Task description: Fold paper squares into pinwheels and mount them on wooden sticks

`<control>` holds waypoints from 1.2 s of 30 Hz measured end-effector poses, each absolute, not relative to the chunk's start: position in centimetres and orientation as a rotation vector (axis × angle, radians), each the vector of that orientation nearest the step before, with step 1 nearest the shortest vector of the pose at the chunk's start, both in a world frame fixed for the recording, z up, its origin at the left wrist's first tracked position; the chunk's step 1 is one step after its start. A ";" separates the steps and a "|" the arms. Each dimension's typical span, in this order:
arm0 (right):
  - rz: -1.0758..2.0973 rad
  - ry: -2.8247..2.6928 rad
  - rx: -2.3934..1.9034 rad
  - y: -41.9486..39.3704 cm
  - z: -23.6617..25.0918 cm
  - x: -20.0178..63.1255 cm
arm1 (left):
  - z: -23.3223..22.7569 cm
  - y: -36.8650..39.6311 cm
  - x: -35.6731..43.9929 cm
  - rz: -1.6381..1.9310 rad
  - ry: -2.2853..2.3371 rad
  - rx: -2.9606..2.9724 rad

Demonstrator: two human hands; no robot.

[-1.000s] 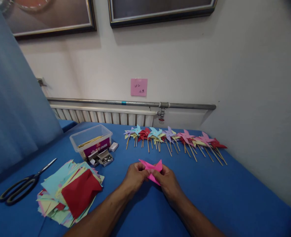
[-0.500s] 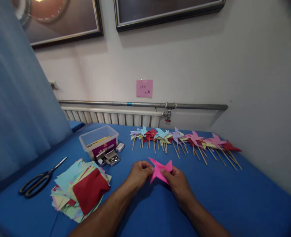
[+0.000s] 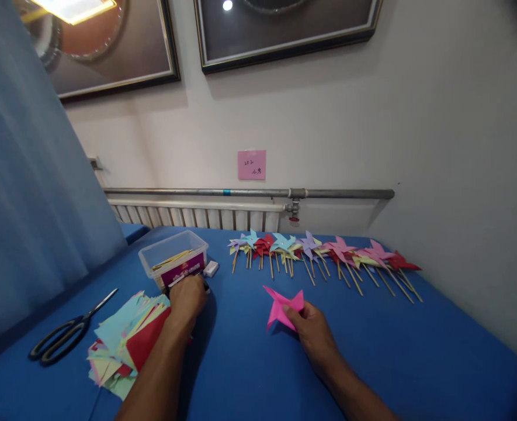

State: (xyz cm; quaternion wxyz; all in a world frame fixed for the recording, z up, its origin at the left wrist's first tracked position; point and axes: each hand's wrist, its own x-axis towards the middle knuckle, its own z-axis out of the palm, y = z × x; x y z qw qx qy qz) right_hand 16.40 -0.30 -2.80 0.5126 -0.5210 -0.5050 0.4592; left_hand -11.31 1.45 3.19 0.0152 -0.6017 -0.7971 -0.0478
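A bright pink paper pinwheel (image 3: 278,310) is pinched in my right hand (image 3: 315,330), the thumb pressing on its middle; no stick shows on it. My left hand (image 3: 188,301) reaches over the small open boxes of metal pins, in front of the clear plastic tub (image 3: 174,248). It covers most of those boxes, and its fingertips are hidden from me. Thin wooden sticks (image 3: 173,259) lie inside the tub. Under my left forearm spreads a pile of coloured paper squares (image 3: 127,333), with a red one (image 3: 146,342) on top.
Black-handled scissors (image 3: 72,330) lie at the left on the blue table (image 3: 249,374). A small white box (image 3: 211,269) sits beside the tub. Several finished pinwheels (image 3: 308,245) on sticks line the back. Behind are a radiator (image 3: 223,218) and pipe; a blue curtain (image 3: 34,175) hangs left.
My left hand has let go of the pink pinwheel and moved left to the pin boxes. My right hand still holds the pinwheel in nearly the same place. The view has tilted up slightly.
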 end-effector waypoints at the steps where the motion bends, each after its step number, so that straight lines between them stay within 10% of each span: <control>1: 1.100 -1.221 -1.253 -0.3 -2.9 16.4 | 3.1 1.6 -11.4 -0.128 -2.493 -1.855; 36: 1.106 -1.247 -1.225 -0.3 -3.3 16.4 | 1.1 1.4 -5.9 -0.460 -2.286 -2.403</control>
